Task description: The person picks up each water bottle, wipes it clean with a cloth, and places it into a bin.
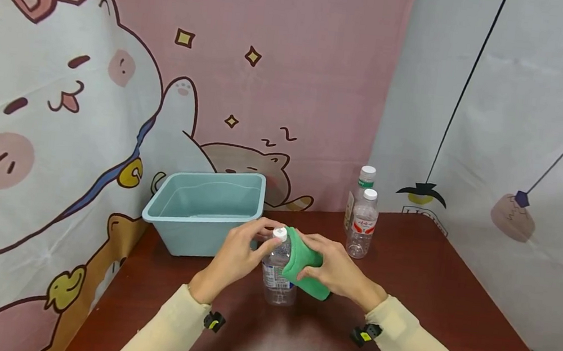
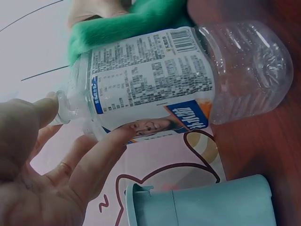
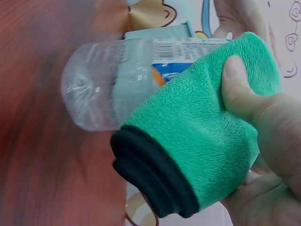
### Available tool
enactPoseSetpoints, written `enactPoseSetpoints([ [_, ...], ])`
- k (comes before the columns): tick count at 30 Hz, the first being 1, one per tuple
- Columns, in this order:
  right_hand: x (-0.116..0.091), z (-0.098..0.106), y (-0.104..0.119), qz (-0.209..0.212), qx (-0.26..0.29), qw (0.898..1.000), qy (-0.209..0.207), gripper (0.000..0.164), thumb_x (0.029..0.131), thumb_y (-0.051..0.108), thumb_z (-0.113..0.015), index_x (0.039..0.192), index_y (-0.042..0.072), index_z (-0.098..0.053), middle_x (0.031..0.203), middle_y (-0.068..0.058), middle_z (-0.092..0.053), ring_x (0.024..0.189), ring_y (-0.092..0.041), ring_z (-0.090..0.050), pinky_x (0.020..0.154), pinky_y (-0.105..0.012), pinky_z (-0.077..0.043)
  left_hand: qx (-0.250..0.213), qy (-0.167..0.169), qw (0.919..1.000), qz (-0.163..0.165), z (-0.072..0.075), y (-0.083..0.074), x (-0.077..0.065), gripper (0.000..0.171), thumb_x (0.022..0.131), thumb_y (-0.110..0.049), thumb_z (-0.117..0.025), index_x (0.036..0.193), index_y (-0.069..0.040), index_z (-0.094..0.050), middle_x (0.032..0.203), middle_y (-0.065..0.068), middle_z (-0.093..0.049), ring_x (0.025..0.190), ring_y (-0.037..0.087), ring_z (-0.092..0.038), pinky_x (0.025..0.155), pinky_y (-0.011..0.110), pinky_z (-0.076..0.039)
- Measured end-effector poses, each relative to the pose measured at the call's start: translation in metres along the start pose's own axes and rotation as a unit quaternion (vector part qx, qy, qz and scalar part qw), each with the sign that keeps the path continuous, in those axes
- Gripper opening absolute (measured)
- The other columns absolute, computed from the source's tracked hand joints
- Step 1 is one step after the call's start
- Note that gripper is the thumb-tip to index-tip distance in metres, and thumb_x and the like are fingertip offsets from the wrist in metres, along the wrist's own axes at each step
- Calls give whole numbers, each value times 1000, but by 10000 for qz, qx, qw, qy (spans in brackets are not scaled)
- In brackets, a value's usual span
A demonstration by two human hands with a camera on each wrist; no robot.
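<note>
While left hand [image 1: 235, 253] pinches bottle [image 1: 273, 277] — right hand [image 1: 339, 267], cloth [image 1: 301, 257] — pink backdrop [image 1: 315, 88] borders brown table [image 1: 414, 273].

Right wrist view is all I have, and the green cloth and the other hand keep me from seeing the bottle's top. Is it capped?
Observer: Yes, the head view shows a white cap on the clear bottle.
Operator: Where are the left hand's fingers, out of my sight?
Observer: The left hand has its thumb and fingers around the bottle's capped top.
Operator: Any other bottles on the table?
Observer: Two more stand toward the far right: a bottle with a red and white label, and a taller-looking bottle just behind it.
</note>
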State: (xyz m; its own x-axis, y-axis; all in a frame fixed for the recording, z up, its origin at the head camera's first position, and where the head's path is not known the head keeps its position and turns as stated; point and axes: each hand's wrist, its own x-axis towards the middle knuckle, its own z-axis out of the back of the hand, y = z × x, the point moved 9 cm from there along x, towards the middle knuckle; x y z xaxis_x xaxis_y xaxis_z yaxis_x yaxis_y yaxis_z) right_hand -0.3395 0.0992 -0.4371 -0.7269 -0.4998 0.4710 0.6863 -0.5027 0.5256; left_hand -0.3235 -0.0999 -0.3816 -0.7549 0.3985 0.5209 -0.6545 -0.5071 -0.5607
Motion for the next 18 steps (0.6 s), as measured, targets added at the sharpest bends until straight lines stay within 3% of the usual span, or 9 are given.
enactPoseSetpoints([
  [7, -13, -24, -18, -81, -126, 9992, 376, 56, 85, 23, -107, 137, 17, -86, 139, 1, -83, 123, -19, -80, 104, -39, -70, -55, 80, 9998, 172, -4, 2, -4, 36, 112, -23, -81, 147, -16, -76, 136, 11, -81, 118, 32, -86, 102, 59, -71],
  [13, -23, -43, -34, -299, -505, 9954, 762, 46, 86, 31, -107, 126, 17, -91, 136, -5, -81, 124, -29, -73, 105, -50, -66, -33, 117, 9997, 223, -5, 3, -3, 36, 113, -24, -81, 148, -21, -75, 137, 10, -81, 121, 31, -85, 104, 57, -71],
  [18, -28, -62, -42, -412, -443, 9900, 1275, 37, 85, 33, -107, 115, 18, -90, 126, -5, -80, 117, -26, -76, 102, -44, -68, -27, 98, 9996, 260, -4, 3, -1, 34, 113, -24, -81, 147, -23, -75, 139, 10, -81, 120, 32, -86, 103, 57, -71],
])
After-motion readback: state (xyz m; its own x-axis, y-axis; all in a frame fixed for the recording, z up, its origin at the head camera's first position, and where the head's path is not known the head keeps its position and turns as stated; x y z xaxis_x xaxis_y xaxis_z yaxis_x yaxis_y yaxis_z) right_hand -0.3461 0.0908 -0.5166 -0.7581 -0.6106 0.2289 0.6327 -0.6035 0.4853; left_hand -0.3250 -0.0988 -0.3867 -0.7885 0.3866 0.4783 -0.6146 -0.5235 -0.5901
